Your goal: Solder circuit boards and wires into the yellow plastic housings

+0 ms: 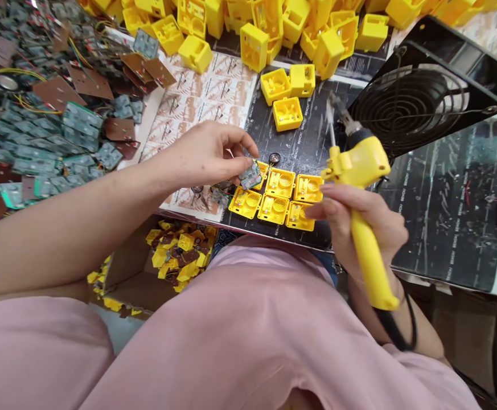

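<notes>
My left hand (214,154) pinches a small green circuit board (250,175) over the left end of a block of several open yellow plastic housings (280,196) on the dark mat. My right hand (361,225) is wrapped round the handle of a yellow soldering gun (361,188). Its metal tip (337,111) points up and away, to the right of the housings. Thin wires and a small round speaker (274,158) lie beside the board.
A heap of green and brown circuit boards (47,125) fills the left. Loose yellow housings (274,34) pile up at the back. A black fan with a grille (406,108) stands at the right. A cardboard box of yellow parts (180,256) sits below the table edge.
</notes>
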Tool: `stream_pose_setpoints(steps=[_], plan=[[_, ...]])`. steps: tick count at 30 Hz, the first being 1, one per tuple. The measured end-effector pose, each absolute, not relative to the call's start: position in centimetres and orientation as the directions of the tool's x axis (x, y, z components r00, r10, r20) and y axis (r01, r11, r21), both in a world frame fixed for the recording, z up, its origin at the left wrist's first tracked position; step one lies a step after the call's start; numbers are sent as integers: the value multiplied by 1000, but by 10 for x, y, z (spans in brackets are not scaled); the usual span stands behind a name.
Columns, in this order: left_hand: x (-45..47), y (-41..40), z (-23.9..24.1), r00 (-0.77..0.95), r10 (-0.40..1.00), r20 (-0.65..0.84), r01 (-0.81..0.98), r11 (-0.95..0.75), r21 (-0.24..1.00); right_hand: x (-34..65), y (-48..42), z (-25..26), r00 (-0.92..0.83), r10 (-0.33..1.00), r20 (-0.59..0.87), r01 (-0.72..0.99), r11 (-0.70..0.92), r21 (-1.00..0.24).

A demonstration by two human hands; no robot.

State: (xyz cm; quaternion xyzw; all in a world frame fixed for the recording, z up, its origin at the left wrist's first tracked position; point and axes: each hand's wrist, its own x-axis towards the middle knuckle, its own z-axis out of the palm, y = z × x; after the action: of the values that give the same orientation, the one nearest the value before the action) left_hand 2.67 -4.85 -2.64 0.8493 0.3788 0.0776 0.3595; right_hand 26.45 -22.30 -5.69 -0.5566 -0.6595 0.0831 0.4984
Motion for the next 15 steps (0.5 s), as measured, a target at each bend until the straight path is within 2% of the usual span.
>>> stream_pose_setpoints(steps=[2, 5, 9, 12, 15], plan=[[29, -50, -27, 705, 695, -144, 587, -458, 667, 250, -211, -57, 65, 774, 630, 636, 455, -624], [35, -51, -27, 719, 685, -120, 576, -489, 655, 230, -196, -60, -15, 781, 625, 648, 483, -588], [40, -51, -30, 722, 687, -82, 563, -514, 647, 216, -186, -65, -14, 816, 578, 618, 461, -636], [38, -53, -29, 735, 676, -60, 599, -605, 524, 222, -185, -70, 82, 823, 562, 594, 412, -691], [37, -61, -23, 731, 681, -34, 653, -685, 322, 232, -185, -74, 101, 799, 593, 655, 395, -644]])
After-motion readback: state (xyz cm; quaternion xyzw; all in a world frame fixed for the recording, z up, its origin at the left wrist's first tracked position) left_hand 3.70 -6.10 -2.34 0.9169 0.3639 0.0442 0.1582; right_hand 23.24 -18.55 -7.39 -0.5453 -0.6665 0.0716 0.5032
